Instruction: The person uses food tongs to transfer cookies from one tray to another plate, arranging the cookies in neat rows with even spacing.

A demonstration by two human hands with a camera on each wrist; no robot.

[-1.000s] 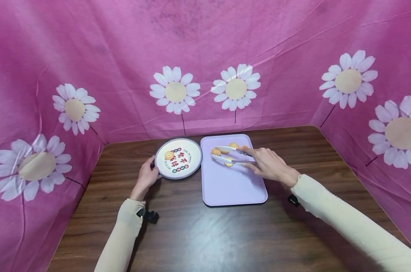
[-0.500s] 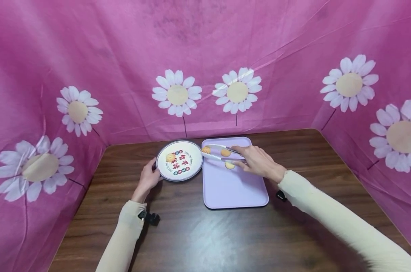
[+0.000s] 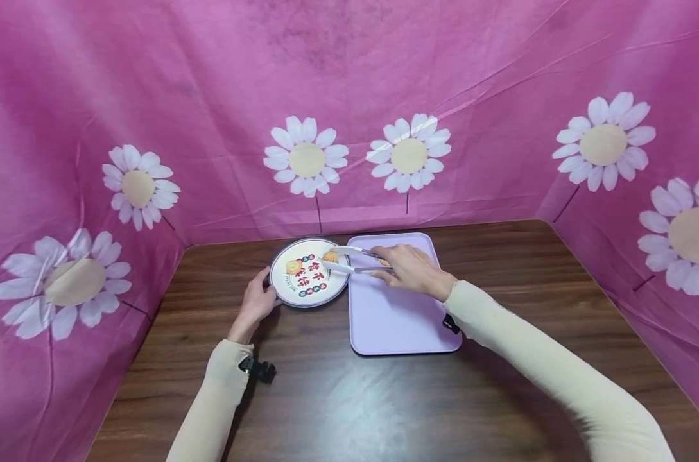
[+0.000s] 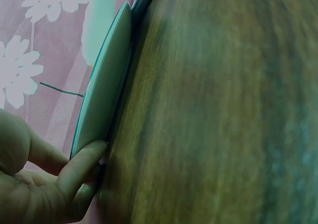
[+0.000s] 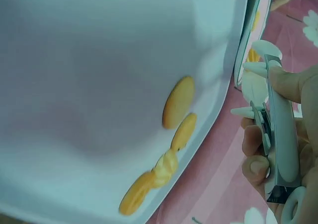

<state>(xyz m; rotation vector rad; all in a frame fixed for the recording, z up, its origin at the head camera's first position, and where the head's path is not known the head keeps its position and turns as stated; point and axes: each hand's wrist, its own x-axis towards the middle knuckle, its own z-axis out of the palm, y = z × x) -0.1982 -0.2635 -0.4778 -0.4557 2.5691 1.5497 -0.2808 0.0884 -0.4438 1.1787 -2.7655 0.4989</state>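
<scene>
My left hand [image 3: 258, 300] holds the left rim of a round white plate [image 3: 281, 283] with red lettering; the left wrist view has thumb and fingers at its edge. One piped cookie [image 3: 294, 267] lies on the plate. My right hand [image 3: 409, 268] grips metal tongs [image 3: 361, 269] with white tips. Between those tips is a swirled cookie [image 3: 330, 256], over the plate's right side; whether it touches the plate I cannot tell. Under the right arm lies a lilac tray [image 3: 404, 330]. Several cookies [image 5: 179, 102] on it show in the right wrist view, hidden by my hand in the head view.
The plate and the tray stand side by side near the back of a brown wooden table [image 3: 349, 410]. A pink cloth [image 3: 222, 128] with white daisies hangs behind and at both sides.
My right hand has carried the tongs and the swirled cookie leftward, from above the tray to above the plate. The left hand has stayed at the plate's rim.
</scene>
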